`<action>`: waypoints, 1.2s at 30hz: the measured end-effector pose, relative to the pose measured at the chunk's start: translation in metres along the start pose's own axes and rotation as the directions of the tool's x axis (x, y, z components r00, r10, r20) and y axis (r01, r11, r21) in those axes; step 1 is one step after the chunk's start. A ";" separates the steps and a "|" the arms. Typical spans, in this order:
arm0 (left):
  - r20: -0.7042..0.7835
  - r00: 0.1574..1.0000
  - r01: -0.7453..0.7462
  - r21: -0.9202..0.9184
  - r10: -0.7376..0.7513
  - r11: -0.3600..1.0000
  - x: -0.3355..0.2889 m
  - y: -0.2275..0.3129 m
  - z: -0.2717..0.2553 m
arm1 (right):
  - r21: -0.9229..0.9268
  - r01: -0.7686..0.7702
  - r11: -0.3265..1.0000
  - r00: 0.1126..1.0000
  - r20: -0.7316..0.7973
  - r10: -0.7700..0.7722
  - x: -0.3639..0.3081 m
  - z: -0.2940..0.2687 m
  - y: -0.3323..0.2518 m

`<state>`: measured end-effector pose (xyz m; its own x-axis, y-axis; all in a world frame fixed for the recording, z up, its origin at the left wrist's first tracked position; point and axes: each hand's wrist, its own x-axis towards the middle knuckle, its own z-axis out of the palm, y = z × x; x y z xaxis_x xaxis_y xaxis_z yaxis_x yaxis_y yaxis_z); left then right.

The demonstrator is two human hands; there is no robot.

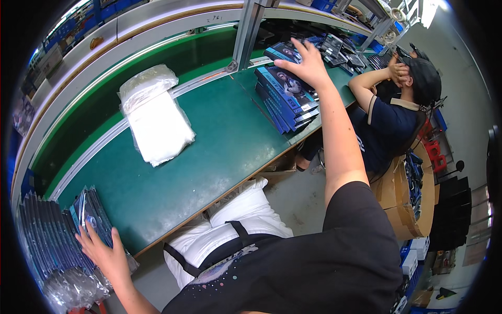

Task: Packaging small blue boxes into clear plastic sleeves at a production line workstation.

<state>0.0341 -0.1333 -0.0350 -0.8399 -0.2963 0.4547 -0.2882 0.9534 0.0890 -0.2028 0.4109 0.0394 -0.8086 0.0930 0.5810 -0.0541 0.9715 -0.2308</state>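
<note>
My right hand [308, 65] reaches out over the far right of the bench with fingers spread, holding nothing. Below and beside it stands an uneven stack of flat blue printed boxes [285, 94]; whether the fingers touch it I cannot tell. Another blue printed box [285, 51] lies just behind the stack. At the lower left my left hand [107, 254] is open, its fingers stretched out by the near end of a row of flat dark-blue packages [49, 235] in clear plastic, standing on edge. A similar package [89, 209] leans close to its fingertips.
A pile of clear-and-white plastic bags [159, 123] lies on the green bench top [219, 141]. A metal post [247, 36] rises at its back edge. To the right sits a co-worker [400, 115] with a raised arm, near a cardboard carton [413, 204]. Dark flat items [340, 52] lie beyond.
</note>
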 end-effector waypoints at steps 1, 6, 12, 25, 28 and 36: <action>-0.049 0.999 -0.017 -0.041 0.015 0.999 0.007 0.011 -0.001 | 0.036 -0.151 0.988 0.977 0.160 0.144 0.000 0.002 0.005; -0.069 0.933 -0.346 -0.441 0.353 0.828 0.035 0.079 -0.001 | -0.184 -0.122 0.975 0.891 0.413 0.189 0.018 0.002 -0.011; 0.167 0.774 -0.456 -0.522 0.611 0.721 0.067 0.111 0.042 | -0.160 -0.087 0.983 0.895 0.421 0.148 0.014 0.012 -0.005; -0.028 0.713 -0.613 -0.510 0.701 0.603 0.083 0.130 0.044 | 0.758 -0.651 -0.042 0.753 0.639 -0.156 -0.082 -0.013 -0.125; -0.021 0.761 -0.536 -0.584 0.648 0.610 0.089 0.136 0.046 | 0.475 -0.852 -0.220 0.524 0.781 -0.340 -0.102 0.013 -0.133; -0.036 0.836 -0.370 -0.774 0.547 0.514 0.091 0.137 0.048 | 0.288 -0.861 -0.419 0.503 0.604 -0.618 -0.149 0.034 -0.175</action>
<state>-0.1045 -0.0322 -0.0243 -0.8435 0.2758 0.4609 0.5183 0.6434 0.5634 -0.0926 0.2197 -0.0329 -0.7276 -0.6850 -0.0368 0.5499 -0.5502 -0.6284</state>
